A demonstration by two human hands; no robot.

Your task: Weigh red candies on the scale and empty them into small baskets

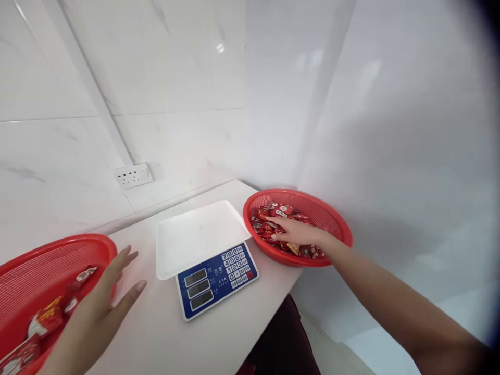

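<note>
My right hand point(292, 230) reaches into the red basket point(339, 224) at the right, its fingers stretched out over a heap of small red packets point(285, 210). I see nothing gripped in it. Over the near edge of the left red basket point(97, 245) hangs my left hand point(103, 304), fingers and thumb spread, holding nothing. Several red packets point(49, 317) lie in that left basket. Between the two baskets stands a digital scale point(219, 281) with a blue keypad panel and a bare white tray point(199, 234).
The white table point(156, 338) carries both baskets and the scale. Behind it rises a marbled wall point(175, 146) with a power socket point(133, 176). A pale wall point(410, 208) closes off the right side, and the table's front edge runs beside my dark-clothed leg point(291, 338).
</note>
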